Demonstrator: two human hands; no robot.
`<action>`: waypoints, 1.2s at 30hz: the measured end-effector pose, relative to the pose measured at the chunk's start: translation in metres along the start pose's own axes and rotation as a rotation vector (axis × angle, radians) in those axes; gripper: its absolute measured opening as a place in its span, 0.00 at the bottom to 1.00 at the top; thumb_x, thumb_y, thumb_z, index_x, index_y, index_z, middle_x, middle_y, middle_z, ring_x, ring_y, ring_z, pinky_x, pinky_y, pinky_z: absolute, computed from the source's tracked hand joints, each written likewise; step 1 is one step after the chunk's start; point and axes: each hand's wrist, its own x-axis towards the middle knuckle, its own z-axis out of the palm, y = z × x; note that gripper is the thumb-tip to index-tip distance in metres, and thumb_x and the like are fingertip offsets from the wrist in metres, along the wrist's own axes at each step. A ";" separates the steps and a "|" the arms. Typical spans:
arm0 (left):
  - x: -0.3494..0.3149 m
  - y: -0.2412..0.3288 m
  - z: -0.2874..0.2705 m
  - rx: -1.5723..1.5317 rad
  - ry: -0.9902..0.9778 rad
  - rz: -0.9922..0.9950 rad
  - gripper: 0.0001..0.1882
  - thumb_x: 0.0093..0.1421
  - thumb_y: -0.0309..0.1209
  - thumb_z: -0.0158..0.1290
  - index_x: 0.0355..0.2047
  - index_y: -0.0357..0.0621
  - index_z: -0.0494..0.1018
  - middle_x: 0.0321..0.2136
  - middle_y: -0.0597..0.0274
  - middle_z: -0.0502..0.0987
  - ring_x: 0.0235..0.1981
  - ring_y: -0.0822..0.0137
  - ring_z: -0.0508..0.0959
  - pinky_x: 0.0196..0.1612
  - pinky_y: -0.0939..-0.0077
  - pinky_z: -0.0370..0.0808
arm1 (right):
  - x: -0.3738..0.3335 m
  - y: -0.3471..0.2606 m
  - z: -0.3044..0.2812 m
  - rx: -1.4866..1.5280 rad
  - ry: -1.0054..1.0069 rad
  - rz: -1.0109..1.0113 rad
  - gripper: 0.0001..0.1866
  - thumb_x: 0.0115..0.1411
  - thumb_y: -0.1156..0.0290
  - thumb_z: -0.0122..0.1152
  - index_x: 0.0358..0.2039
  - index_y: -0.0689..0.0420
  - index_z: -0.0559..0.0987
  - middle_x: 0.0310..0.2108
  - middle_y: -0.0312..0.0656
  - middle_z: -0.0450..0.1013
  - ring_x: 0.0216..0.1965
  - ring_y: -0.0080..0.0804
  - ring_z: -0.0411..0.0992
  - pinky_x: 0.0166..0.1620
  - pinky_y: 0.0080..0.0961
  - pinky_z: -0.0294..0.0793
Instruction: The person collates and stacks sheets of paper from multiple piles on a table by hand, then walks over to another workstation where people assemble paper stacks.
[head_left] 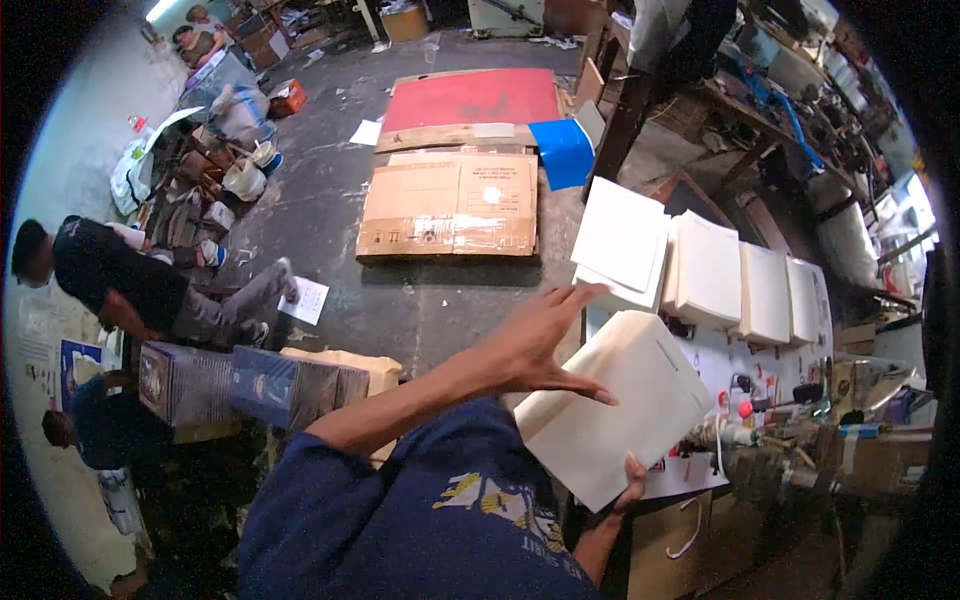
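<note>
A thick block of cream-white pages [630, 405] lies tilted in front of my chest, with a small line of print near one edge. My right hand [630, 486] grips its lower corner, thumb on top and the other fingers hidden beneath. Over the block's upper left side, my left hand [535, 350] is open, thumb and forefinger spread wide. Its thumb overlaps the top page; whether it touches cannot be told. Just beyond are a similar stack with loose white sheets on top [620, 235] and several more page blocks [708, 268] in a row.
The worktable [715, 360] carries small tools and a red-capped item [745, 408] at right. Flattened cardboard [450, 205] and a red board [470, 100] lie on the floor ahead. Wrapped book stacks [265, 385] stand left, near a seated person [120, 265]. A blue sheet [560, 155] leans beyond.
</note>
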 end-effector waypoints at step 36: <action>0.480 -0.286 -0.178 -0.093 -0.865 0.347 0.76 0.27 0.44 0.77 0.68 0.41 0.37 0.61 0.40 0.60 0.63 0.47 0.60 0.65 0.53 0.56 | 0.524 -0.319 0.031 -0.696 0.628 -0.099 0.46 0.36 0.52 0.77 0.51 0.63 0.65 0.37 0.54 0.73 0.40 0.45 0.74 0.44 0.38 0.72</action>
